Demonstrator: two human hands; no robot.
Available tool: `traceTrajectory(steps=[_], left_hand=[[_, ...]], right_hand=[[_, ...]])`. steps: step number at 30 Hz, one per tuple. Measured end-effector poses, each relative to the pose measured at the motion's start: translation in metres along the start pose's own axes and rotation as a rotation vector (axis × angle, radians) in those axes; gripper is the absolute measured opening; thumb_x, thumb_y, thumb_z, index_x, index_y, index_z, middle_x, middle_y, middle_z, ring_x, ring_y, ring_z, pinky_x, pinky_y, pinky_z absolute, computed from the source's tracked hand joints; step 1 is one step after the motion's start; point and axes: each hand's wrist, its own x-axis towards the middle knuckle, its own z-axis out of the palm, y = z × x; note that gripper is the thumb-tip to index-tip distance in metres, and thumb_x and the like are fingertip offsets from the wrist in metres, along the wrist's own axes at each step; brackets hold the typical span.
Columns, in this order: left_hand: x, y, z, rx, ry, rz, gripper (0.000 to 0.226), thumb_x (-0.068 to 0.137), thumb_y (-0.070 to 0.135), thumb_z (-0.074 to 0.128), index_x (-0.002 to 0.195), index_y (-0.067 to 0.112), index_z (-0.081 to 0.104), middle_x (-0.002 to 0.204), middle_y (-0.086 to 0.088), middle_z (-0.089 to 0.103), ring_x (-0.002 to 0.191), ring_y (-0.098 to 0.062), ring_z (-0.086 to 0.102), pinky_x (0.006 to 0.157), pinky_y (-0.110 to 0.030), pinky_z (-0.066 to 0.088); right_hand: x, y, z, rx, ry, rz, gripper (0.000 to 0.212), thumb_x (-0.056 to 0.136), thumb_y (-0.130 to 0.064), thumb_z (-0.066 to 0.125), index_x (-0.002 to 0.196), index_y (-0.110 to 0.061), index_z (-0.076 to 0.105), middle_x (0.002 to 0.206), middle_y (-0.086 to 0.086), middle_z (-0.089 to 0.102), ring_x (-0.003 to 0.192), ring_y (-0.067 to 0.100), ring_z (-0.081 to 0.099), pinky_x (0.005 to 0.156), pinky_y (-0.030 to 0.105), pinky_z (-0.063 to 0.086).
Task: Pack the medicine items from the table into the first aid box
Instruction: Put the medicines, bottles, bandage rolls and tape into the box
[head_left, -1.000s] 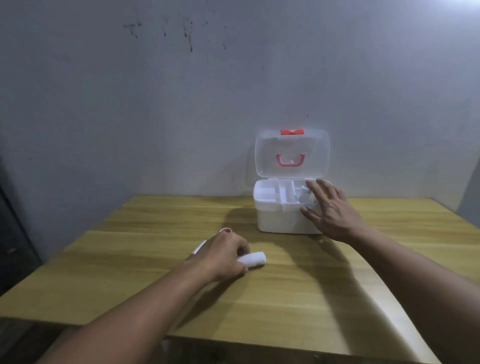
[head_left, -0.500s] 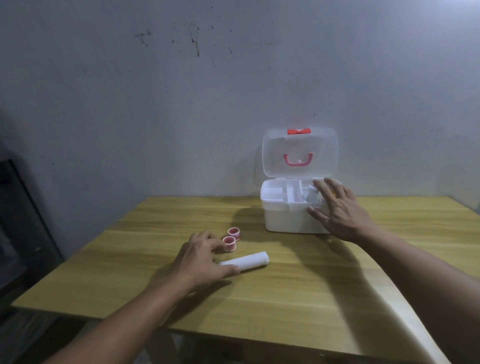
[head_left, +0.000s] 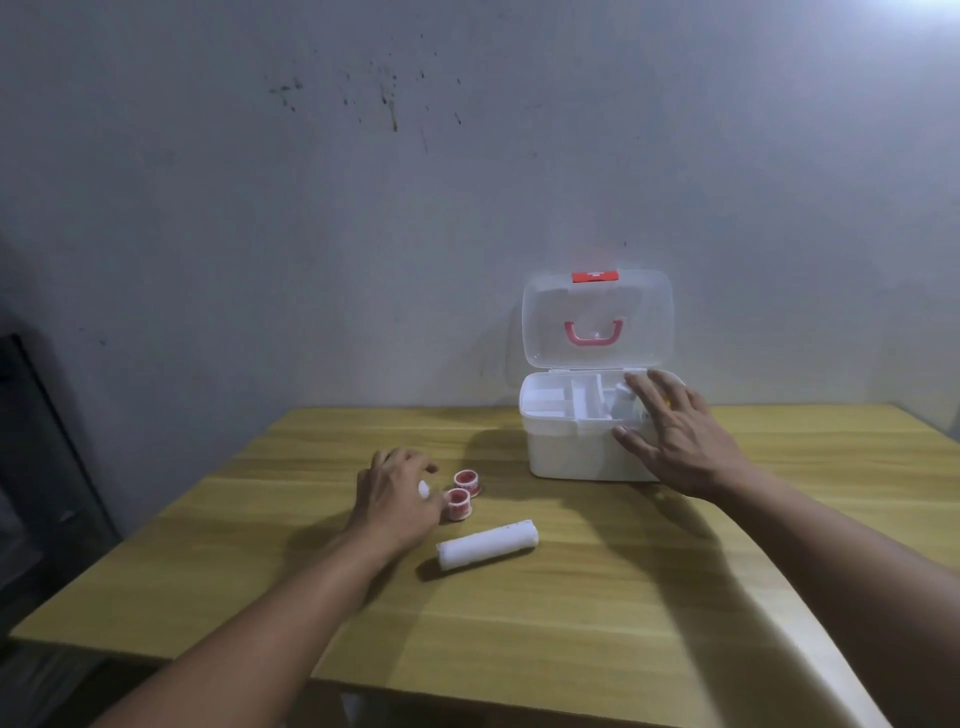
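The white first aid box (head_left: 571, 457) stands at the back of the wooden table (head_left: 597, 623), its clear lid (head_left: 597, 317) with a pink handle raised. My right hand (head_left: 675, 436) lies flat on the box's front right rim, fingers spread. My left hand (head_left: 395, 493) rests on the table, fingers curled over a small white item (head_left: 423, 488) of which only a tip shows. Two small red-and-white tape rolls (head_left: 466, 479) (head_left: 458, 504) sit just right of that hand. A white bandage roll (head_left: 487, 544) lies nearer to me, untouched.
The box's divided tray (head_left: 550, 402) holds some white pieces under my right hand. A grey wall stands right behind the box. A dark panel (head_left: 31, 467) sits left of the table. The table's front edge is close to me.
My left hand moved left and away from the bandage roll, uncovering the two tape rolls, and now curls over a small white item. My right hand stayed on the box.
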Motion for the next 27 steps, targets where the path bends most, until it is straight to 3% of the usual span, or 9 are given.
traceTrajectory(steps=[3,7,11,14,17,20,23,27], left_hand=[[0.013,0.014,0.003,-0.098,-0.075,0.032,0.044,0.080,0.033,0.066,0.121,0.018,0.061,0.127,-0.005,0.060,0.119,-0.024,0.052,0.094,-0.030,0.040],[0.027,0.029,0.012,-0.018,-0.210,-0.004,0.028,0.076,0.033,0.067,0.099,0.016,0.065,0.098,-0.003,0.068,0.103,-0.027,0.062,0.073,-0.028,0.041],[0.035,0.039,0.024,0.097,-0.225,0.015,0.018,0.082,0.029,0.059,0.089,0.016,0.070,0.099,-0.009,0.070,0.094,-0.031,0.062,0.070,-0.030,0.044],[0.038,0.048,0.021,0.070,-0.151,0.034,0.017,0.084,0.029,0.056,0.085,0.018,0.069,0.092,-0.006,0.070,0.088,-0.030,0.063,0.068,-0.032,0.047],[0.050,0.068,0.005,-0.058,0.034,0.106,0.012,0.081,0.030,0.057,0.077,0.020,0.063,0.081,0.002,0.069,0.082,-0.027,0.063,0.064,-0.032,0.048],[0.071,0.096,-0.009,-0.116,0.080,0.196,0.007,0.080,0.028,0.064,0.079,0.021,0.064,0.085,0.003,0.070,0.083,-0.025,0.063,0.067,-0.033,0.047],[0.092,0.119,-0.013,-0.081,-0.006,0.277,0.011,0.081,0.026,0.069,0.090,0.019,0.069,0.096,0.001,0.071,0.090,-0.025,0.063,0.075,-0.035,0.051],[0.111,0.134,-0.004,0.153,-0.201,0.392,0.007,0.083,0.027,0.069,0.082,0.022,0.064,0.096,-0.001,0.068,0.084,-0.024,0.060,0.068,-0.030,0.044]], right_hand=[[0.000,0.001,0.001,-0.001,0.003,0.005,0.072,0.084,-0.069,0.033,0.145,-0.039,0.010,0.158,0.000,0.011,0.141,0.030,0.016,0.110,0.047,0.030],[0.001,0.001,0.002,0.008,0.013,0.003,0.072,0.083,-0.070,0.032,0.145,-0.040,0.010,0.157,-0.001,0.012,0.140,0.029,0.016,0.110,0.046,0.029],[0.001,0.002,0.003,0.003,0.021,0.003,0.071,0.084,-0.071,0.030,0.145,-0.040,0.010,0.157,-0.002,0.012,0.140,0.029,0.017,0.110,0.045,0.029],[0.001,0.002,0.004,0.013,0.031,0.003,0.071,0.084,-0.070,0.031,0.145,-0.040,0.011,0.157,-0.002,0.013,0.139,0.029,0.018,0.109,0.046,0.031],[0.001,0.002,0.004,0.012,0.035,0.001,0.071,0.084,-0.070,0.031,0.145,-0.040,0.011,0.157,-0.003,0.012,0.139,0.028,0.018,0.108,0.045,0.032],[0.001,0.001,0.004,0.017,0.042,-0.003,0.071,0.084,-0.069,0.032,0.146,-0.039,0.012,0.156,-0.003,0.012,0.139,0.028,0.017,0.109,0.044,0.031],[0.001,0.001,0.004,0.018,0.033,0.004,0.071,0.084,-0.070,0.031,0.145,-0.040,0.011,0.157,-0.003,0.011,0.139,0.028,0.016,0.110,0.045,0.031],[0.001,0.001,0.005,0.020,0.028,0.009,0.072,0.084,-0.071,0.031,0.145,-0.040,0.009,0.157,-0.005,0.009,0.141,0.027,0.013,0.111,0.045,0.029]])
